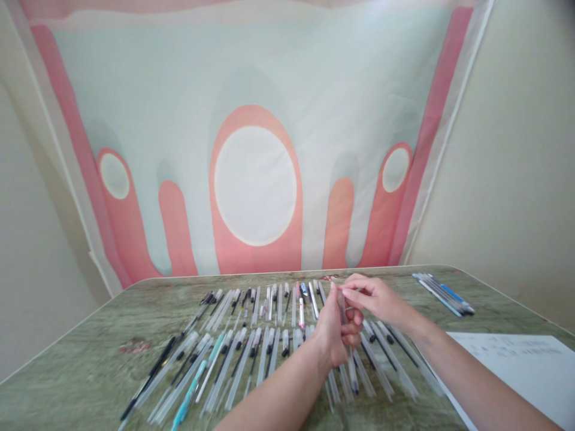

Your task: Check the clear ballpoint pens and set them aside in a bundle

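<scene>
My left hand (336,329) is wrapped round a translucent pen barrel (351,372), held slanting above the rows of pen parts. The fingertips of my right hand (371,296) pinch at the upper end of this barrel, beside my left thumb. What lies between those fingertips is too small to make out. Under and around both hands, clear barrels, caps and dark refills (238,359) lie side by side in two rows on the green table (81,359). A turquoise pen (191,395) lies in the front row at the left.
A bundle of blue and grey pens (444,294) lies at the back right. White paper (516,371) with faint writing is at the right, under my right forearm. Behind the table hangs a pink and pale green cloth (256,72).
</scene>
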{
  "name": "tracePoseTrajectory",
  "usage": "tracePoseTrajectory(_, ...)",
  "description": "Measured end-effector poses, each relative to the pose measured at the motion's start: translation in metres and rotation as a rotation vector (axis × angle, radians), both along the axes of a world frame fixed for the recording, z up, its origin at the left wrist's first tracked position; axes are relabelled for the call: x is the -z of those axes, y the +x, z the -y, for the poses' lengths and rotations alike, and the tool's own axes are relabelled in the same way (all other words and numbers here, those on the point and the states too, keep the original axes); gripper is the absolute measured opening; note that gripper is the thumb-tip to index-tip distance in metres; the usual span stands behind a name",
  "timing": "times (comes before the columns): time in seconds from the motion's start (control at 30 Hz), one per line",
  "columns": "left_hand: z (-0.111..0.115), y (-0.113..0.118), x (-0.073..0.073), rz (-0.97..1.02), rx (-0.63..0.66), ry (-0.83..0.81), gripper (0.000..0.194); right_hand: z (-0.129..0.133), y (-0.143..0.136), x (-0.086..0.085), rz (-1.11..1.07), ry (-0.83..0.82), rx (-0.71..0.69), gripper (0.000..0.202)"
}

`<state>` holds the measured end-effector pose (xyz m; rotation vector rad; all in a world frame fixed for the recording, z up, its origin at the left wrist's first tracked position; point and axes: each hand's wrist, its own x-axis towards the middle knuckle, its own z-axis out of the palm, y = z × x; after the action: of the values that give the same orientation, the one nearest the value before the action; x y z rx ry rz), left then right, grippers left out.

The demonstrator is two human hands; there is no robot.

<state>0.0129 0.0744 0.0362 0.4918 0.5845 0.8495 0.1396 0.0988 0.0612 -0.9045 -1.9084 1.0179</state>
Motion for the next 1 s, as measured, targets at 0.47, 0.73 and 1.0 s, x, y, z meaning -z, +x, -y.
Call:
tracePoseTrajectory(0.47, -0.009, -0.022, -0.011, 0.351, -0.04, 0.045, 0.048, 0.003, -0.02, 0.02, -0.364, -0.499, -0.101, 0.033)
tracePoseTrajectory(0.73, -0.021, -0.041, -0.012, 0.381, -0.363, 0.003, 0.041, 0.014, -0.019, 0.021, 0.196, -0.412, -0.292, 0.041)
tracePoseTrajectory(1.0, -0.024, -0.039, -0.006, 0.305, -0.472, 0.02, 0.042, 0.023, -0.024, 0.023, 0.351, -0.287, -0.318, 0.023)
